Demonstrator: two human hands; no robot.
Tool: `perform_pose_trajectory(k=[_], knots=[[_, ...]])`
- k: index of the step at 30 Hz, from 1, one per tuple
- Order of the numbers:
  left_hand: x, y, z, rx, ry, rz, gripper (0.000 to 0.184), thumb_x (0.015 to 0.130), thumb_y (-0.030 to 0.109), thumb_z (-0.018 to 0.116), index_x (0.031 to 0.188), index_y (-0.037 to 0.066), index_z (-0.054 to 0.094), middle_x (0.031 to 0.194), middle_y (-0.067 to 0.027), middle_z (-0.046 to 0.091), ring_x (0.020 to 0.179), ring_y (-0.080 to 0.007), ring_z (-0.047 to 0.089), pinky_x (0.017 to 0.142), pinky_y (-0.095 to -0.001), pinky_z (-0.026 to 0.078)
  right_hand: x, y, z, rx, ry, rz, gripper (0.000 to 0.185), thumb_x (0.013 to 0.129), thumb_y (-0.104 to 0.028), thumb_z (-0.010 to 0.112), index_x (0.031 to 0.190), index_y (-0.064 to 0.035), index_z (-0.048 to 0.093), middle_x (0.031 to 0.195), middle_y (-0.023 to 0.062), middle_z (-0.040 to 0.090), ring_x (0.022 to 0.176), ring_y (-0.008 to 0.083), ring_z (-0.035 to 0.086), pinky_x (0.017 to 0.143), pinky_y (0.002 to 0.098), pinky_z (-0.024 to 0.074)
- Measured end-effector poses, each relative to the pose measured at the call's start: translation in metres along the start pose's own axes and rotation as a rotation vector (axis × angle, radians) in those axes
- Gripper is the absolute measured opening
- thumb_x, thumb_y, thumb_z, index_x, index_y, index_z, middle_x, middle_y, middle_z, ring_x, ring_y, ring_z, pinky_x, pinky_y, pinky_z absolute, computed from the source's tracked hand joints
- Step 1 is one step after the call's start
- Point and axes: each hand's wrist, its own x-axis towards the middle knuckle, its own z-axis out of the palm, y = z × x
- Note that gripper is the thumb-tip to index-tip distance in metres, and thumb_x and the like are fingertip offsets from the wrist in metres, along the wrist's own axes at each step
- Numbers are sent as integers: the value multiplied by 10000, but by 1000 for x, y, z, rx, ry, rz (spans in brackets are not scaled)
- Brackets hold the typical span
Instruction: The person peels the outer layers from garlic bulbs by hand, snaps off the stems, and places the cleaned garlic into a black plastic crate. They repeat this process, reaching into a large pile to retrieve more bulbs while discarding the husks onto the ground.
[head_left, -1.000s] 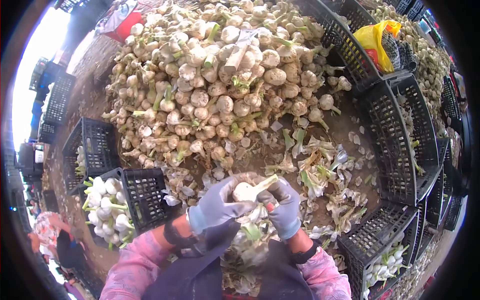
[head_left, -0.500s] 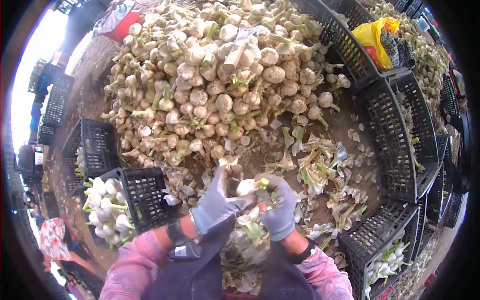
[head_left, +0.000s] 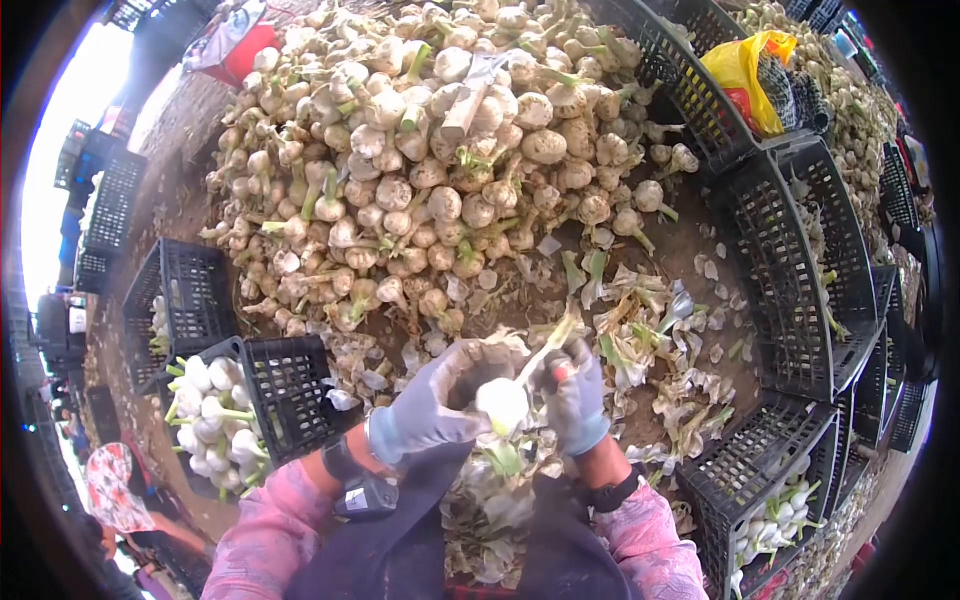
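Note:
In the middle of the head view, a peeled white garlic bulb (head_left: 502, 403) is held in my left hand (head_left: 430, 395), with the gloved fingers curled round its side. Its long pale stem (head_left: 548, 345) slants up to the right, past the fingers of my right hand (head_left: 578, 395). That gloved hand is closed, and a small red-ended thing (head_left: 562, 371) shows at its thumb; its kind is mostly hidden. Beyond both hands rises a big heap of unpeeled garlic (head_left: 400, 190). A flat-bladed tool with a wooden handle (head_left: 463, 112) lies on the heap.
Crates stand on both sides: a black crate (head_left: 290, 390) with peeled bulbs at left, another crate (head_left: 755, 440) at lower right. Shed garlic skins (head_left: 640, 350) litter the ground and my lap. A yellow bag (head_left: 750, 80) rests at upper right. Another person sits at lower left.
The garlic bulb has turned and moved lower between my hands; its stem now points up and to the right. My right hand has moved slightly right, the red piece now higher.

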Motion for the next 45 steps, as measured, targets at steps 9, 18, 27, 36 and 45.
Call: perform_pose_trajectory(k=[9,18,27,36,45], knots=[[3,-10,1,410,179,204,773,721,131,871,1351,16,439,1237,-59,541,1163,-165,539,995,-322,447,-36,-45,22,-649,-234,-471,404,812,-231,791,1167,-82,668,976,74,672,923,214,641,841,323,508],[5,12,-3,999,-85,586,426,734,-25,756,1133,48,626,1039,-116,618,941,-276,613,778,-358,498,-35,-51,11,-592,-277,-474,243,907,-218,700,1036,-12,686,1002,100,650,863,195,662,766,317,531],[-4,-22,-31,1332,42,468,324,753,41,682,1074,66,645,951,-118,619,860,-321,630,721,-401,510,-32,-69,7,-444,-217,-488,282,935,-184,668,1138,12,663,1081,127,622,965,185,634,805,301,588],[7,15,0,1295,-81,782,424,699,85,744,1112,96,648,1005,-82,620,897,-291,623,750,-385,485,-25,-78,16,-725,-444,-649,330,924,-312,644,1051,-17,721,964,89,687,911,207,615,797,354,493],[0,-3,-10,1538,-124,710,370,674,177,763,1003,116,604,943,-77,609,882,-298,608,781,-402,474,-38,-49,16,-34,29,-92,237,963,-138,606,1142,14,639,902,67,665,806,131,601,732,267,478]])
